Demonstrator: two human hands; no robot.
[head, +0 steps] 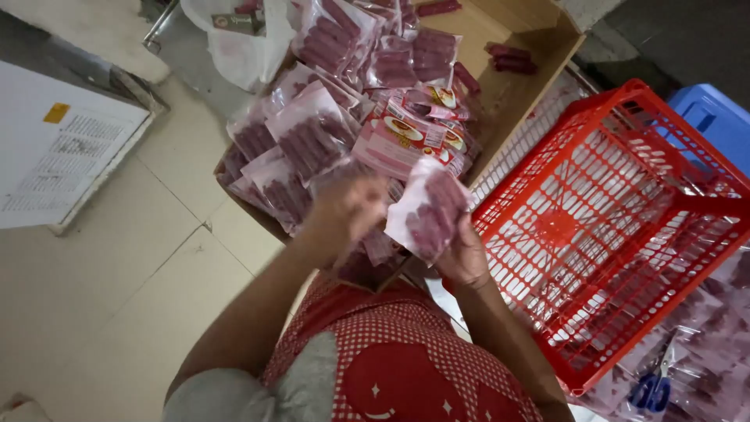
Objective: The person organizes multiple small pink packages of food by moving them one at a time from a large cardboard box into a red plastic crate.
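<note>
My right hand (462,258) grips a clear pouch of dark red sausages (430,209) from below, holding it up over the near edge of a cardboard box (539,55). My left hand (350,209) is blurred, raised just left of that pouch with its fingers curled; whether it touches the pouch or holds anything I cannot tell. The box is heaped with several more sausage pouches (308,141) and a stack of pink printed labels (406,137).
A red plastic basket (625,234) stands to the right, over a white wire rack. A blue stool (715,117) is at far right. Blue-handled scissors (650,389) lie on more pouches at lower right. White cabinet (55,156) at left, tiled floor between.
</note>
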